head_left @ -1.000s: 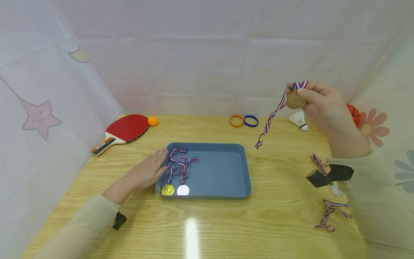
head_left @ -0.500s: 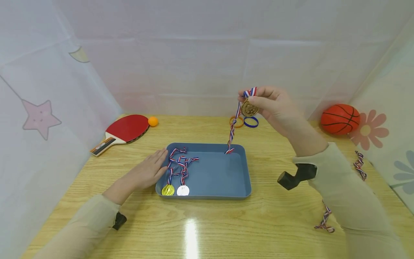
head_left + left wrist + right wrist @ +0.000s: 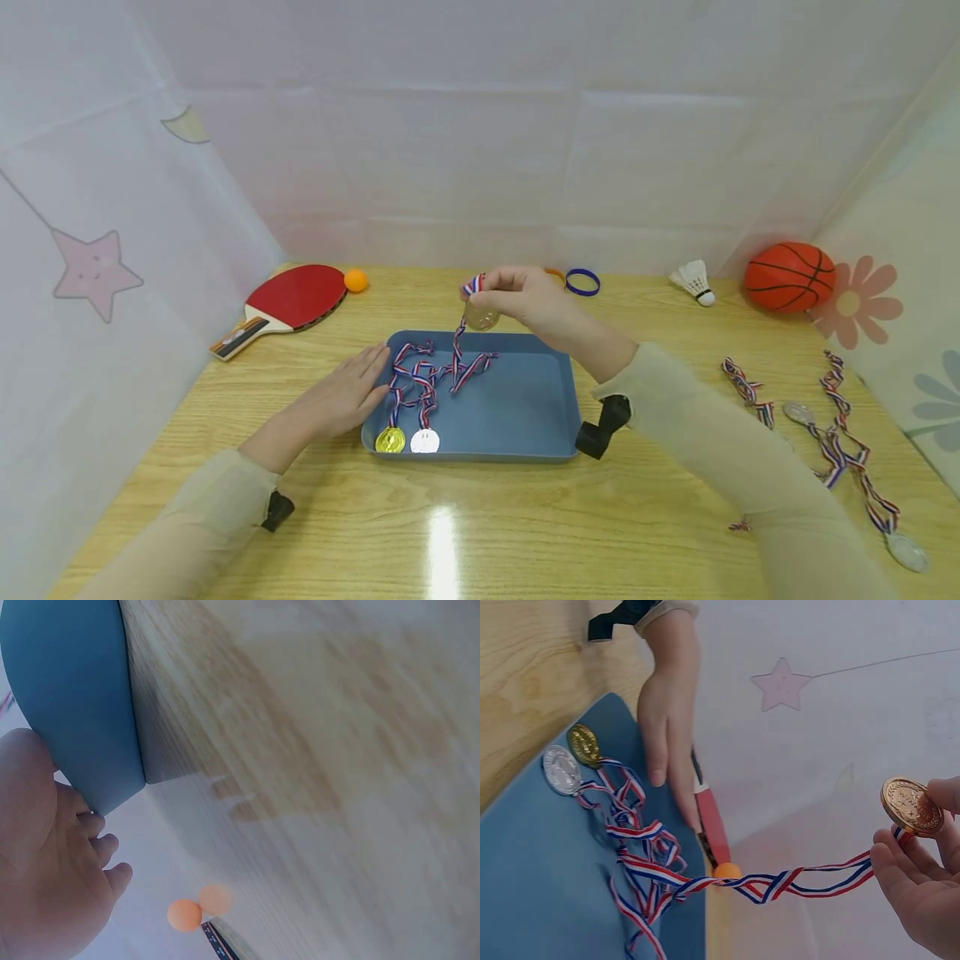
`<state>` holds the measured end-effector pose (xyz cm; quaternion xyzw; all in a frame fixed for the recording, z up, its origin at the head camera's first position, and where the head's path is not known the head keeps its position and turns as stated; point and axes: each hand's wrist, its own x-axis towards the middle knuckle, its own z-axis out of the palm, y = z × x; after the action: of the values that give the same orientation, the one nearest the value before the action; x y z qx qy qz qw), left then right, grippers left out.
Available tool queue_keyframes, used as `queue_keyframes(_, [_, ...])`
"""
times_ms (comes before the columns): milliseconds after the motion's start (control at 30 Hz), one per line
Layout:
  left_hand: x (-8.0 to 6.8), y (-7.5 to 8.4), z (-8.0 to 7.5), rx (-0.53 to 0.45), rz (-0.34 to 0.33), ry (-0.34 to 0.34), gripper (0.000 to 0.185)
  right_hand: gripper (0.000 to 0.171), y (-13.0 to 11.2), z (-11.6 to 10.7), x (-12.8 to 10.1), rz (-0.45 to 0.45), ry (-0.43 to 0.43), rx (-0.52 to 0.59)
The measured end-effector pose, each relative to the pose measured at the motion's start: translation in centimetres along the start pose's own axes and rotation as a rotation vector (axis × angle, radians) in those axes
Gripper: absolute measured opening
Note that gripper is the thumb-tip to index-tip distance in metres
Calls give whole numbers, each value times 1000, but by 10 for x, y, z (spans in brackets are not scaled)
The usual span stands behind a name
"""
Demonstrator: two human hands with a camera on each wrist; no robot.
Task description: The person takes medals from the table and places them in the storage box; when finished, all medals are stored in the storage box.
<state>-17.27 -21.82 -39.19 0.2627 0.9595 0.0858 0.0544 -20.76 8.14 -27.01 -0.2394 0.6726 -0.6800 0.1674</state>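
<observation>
Holding a bronze medal (image 3: pixel 481 317) up over the back of the blue tray (image 3: pixel 525 417), the right hand (image 3: pixel 525 298) pinches it with curled fingers in the head view. The medal's striped ribbon (image 3: pixel 461 367) hangs down, and its end lies in the tray beside a gold medal (image 3: pixel 390 439) and a silver medal (image 3: pixel 424 440). The left hand (image 3: pixel 341 400) lies flat on the table (image 3: pixel 450 525), its straight fingers touching the tray's left wall. More medals (image 3: pixel 832 433) lie on the right. A red paddle (image 3: pixel 288 302), an orange ball (image 3: pixel 356 280) and a basketball (image 3: pixel 787 276) sit at the back.

The left wrist view shows loose fingers (image 3: pixel 97 847) against the tray's rim.

The right wrist view shows the fingers (image 3: pixel 900 877) and thumb curled around the bronze medal, with the ribbon running down into the tray.
</observation>
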Motion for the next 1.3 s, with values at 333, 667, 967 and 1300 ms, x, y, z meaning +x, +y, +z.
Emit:
queue_keyframes(333, [-1,2,-1,-9,2,0,61,12,46,19,7,189,-25,-344])
queue_keyframes(667, [1,0,0,0,6,2,62,13,86,24,-9,301,-110,-400])
queue_keyframes(967, [0,2,-1,-6,-9,-10,62,13,118,33,-27,335,-182,-400])
queue_keyframes(1300, [0,1,-1,-6,-4,-5,62,12,130,42,-26,372,-174,-320])
